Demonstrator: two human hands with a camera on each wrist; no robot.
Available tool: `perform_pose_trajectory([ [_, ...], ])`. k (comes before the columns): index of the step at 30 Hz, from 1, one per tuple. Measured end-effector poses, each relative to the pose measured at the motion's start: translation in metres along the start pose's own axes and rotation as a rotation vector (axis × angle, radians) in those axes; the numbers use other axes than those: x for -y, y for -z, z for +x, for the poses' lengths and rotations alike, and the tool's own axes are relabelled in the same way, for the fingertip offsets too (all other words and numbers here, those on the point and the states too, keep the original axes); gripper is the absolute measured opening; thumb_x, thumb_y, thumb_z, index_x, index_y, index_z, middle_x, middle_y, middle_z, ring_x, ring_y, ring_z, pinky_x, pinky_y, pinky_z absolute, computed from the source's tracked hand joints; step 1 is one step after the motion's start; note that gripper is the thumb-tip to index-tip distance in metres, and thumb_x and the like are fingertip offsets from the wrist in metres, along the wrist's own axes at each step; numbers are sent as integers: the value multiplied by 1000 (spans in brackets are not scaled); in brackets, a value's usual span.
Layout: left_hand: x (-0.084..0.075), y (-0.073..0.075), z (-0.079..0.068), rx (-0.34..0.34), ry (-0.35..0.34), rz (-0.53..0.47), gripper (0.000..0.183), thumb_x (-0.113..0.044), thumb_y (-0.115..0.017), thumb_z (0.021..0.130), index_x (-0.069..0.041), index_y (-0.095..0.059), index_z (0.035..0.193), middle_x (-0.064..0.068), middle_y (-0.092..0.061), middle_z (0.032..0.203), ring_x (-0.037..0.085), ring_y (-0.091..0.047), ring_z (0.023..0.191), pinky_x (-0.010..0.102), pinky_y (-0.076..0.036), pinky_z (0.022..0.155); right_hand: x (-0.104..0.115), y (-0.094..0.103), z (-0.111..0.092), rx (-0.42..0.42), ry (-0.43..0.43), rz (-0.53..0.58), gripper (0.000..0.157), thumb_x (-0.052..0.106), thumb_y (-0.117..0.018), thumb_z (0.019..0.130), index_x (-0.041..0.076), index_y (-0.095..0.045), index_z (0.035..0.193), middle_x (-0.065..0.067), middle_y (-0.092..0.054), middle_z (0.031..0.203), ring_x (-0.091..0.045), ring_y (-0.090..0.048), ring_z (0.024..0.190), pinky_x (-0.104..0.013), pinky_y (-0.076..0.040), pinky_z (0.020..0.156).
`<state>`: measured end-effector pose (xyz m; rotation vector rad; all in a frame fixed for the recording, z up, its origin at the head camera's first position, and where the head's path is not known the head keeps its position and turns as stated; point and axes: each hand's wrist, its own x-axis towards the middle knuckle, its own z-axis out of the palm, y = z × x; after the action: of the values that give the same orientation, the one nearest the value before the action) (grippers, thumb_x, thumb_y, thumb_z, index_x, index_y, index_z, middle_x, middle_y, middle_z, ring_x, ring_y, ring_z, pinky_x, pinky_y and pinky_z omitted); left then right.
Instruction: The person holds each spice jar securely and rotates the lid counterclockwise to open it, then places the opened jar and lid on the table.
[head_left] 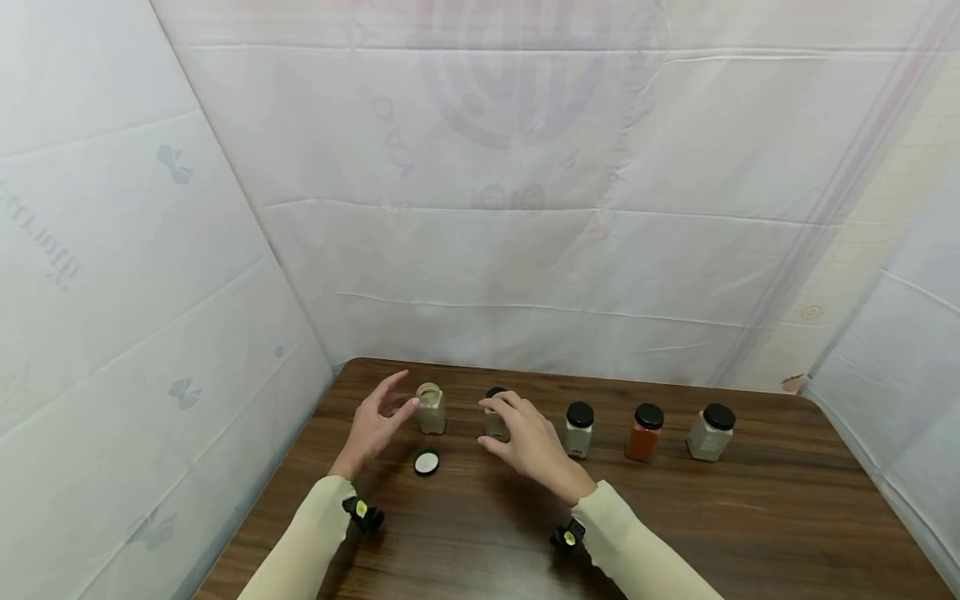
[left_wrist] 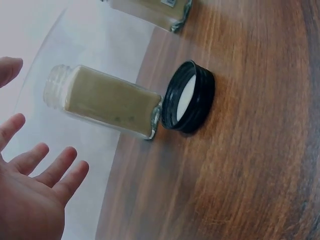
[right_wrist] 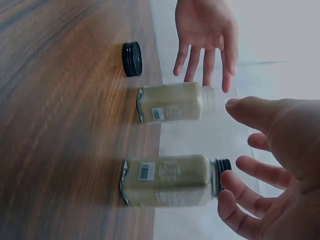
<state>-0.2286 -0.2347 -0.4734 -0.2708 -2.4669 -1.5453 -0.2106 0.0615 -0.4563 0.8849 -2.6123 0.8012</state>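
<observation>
An uncapped glass spice jar point(head_left: 432, 418) of greenish-beige powder stands upright at the left of the row. Its black screw lid point(head_left: 427, 463) lies in front of it, white liner up. Beside that jar my left hand point(head_left: 371, 427) is held with fingers spread and nothing in its grasp. My right hand point(head_left: 531, 443) hovers at the second jar point(right_wrist: 170, 181), which holds similar powder and has its black lid point(right_wrist: 223, 176) on. Loosely bent, the right fingers lie close to this lid in the right wrist view; whether they touch it I cannot tell.
Farther right stand three more capped jars: one with pale contents point(head_left: 578, 440), one orange-red point(head_left: 642, 442) and one greyish white point(head_left: 708, 441). All are on a dark wooden table point(head_left: 465, 533). White fabric walls point(head_left: 480, 258) rise behind and at the sides.
</observation>
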Motion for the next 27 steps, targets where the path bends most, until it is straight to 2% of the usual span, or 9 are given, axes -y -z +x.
perform_pose_trajectory([
  [3,5,0,1,-11,-15,27,58,-27,-70,100,-20,-48,153,19,-52,150,45,-61,123,59,-51,100,-5,3,-1,-21,-2,11,56,32,-82,90,21,-61,141,-1,-59,135,-20,-64,104,-32,-53,64],
  [8,1,0,2,-27,-46,33,60,-29,-73,98,-25,-48,153,17,-64,134,40,-64,117,55,-54,94,-15,9,-2,-66,-6,6,56,31,-83,89,17,-62,140,-2,-59,134,-18,-65,101,-29,-52,64],
  [12,-6,-1,1,-39,-76,47,61,-28,-72,98,-25,-48,154,13,-59,142,38,-63,120,52,-55,91,-20,15,-4,-93,-16,14,57,29,-84,89,16,-62,140,-4,-59,135,-20,-66,102,-32,-55,69],
  [17,-12,-4,-1,-38,-86,38,60,-26,-72,99,-27,-48,153,10,-57,143,32,-64,117,51,-56,89,-24,21,-6,-102,-50,39,57,28,-83,90,15,-61,141,-4,-57,137,-19,-68,94,-29,-55,65],
  [21,-14,-6,-1,-36,-97,24,59,-25,-72,99,-26,-49,153,6,-54,149,32,-64,117,45,-57,88,-27,23,-8,-98,-81,39,58,30,-82,91,17,-60,143,-3,-56,138,-17,-68,92,-26,-54,63],
  [25,-15,-9,-1,-33,-124,14,58,-22,-71,99,-22,-50,152,8,-52,151,34,-63,117,40,-58,87,-28,23,-9,-99,-98,41,59,29,-82,91,19,-59,144,-4,-55,139,-16,-68,91,-25,-52,61],
  [27,-15,-11,-1,-34,-129,22,57,-22,-72,99,-22,-51,152,12,-56,146,34,-65,113,41,-58,85,-28,23,-10,-101,-106,44,59,28,-82,91,20,-58,144,-5,-55,139,-17,-68,91,-26,-52,60],
])
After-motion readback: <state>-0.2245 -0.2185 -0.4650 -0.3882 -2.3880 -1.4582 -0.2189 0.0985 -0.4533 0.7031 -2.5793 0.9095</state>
